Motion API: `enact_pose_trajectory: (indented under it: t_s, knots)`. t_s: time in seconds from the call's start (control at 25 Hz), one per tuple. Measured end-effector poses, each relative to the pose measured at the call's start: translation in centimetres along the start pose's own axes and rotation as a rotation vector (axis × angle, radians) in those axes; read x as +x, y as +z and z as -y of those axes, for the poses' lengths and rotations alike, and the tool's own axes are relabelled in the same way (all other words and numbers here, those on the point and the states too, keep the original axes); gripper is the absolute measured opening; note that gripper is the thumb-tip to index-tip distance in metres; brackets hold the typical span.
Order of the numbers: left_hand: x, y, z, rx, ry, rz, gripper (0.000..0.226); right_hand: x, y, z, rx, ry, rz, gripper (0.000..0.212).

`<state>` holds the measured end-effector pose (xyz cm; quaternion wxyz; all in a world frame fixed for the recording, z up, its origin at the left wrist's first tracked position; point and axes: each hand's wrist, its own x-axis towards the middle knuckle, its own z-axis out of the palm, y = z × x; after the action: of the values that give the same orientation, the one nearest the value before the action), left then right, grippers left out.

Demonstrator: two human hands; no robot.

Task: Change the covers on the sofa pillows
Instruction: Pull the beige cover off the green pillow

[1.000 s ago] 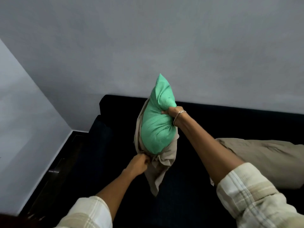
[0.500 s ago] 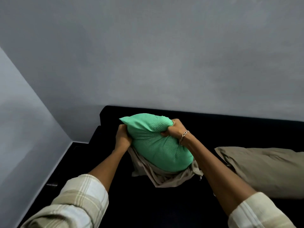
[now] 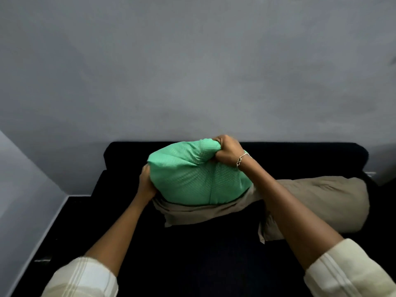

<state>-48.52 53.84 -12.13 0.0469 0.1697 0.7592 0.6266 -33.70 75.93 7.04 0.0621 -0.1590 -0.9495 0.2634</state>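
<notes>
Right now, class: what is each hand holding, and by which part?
Both hold the green pillow. The right hand bunches its upper right corner in a fist; the left hand grips its left edge, above the beige cover.

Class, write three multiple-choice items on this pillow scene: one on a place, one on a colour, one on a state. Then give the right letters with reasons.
1. Where does the second, tan-covered pillow lie?
A. on the dark sofa, on the person's right
B. on the floor
C. against the left wall

2. What colour is the pillow being handled?
A. red
B. green
C. white

3. How far is the tan cover on that pillow?
A. fully on
B. bunched round its lower end only
C. lying apart from it

Answers:
1 A: it rests on the seat behind the right forearm.
2 B: its dotted fabric is green.
3 B: the cover gathers under the pillow, while the right hand has a grip on the top corner and the left hand on the side.
</notes>
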Motion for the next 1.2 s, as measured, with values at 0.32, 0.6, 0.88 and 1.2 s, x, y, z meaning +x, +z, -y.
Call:
enact_pose_trajectory:
  t_s: [0.32, 0.6, 0.88, 1.2]
  knots:
    - [-6.7, 5.1, 0.7, 0.334, -0.074, -0.260, 0.032, -0.8, 5.2, -3.3, -0.418, 0.031, 0.275, 0.100]
    - [-5.9, 8.9, -4.3, -0.818, -0.600, -0.307, 0.017, -4.2, 12.2, -4.8, -0.483, 0.050, 0.340, 0.145]
    - [-5.4, 2.2, -1.5, 0.223, 0.055, -0.021, 0.025, -3.1, 15.3, -4.2, 0.142, -0.088, -0.202, 0.015]
    - [-5.0, 0.8, 0.9, 0.763, 0.031, 0.127, 0.048, -3.6, 9.8, -2.4, 0.752, 0.139, -0.265, 0.022]
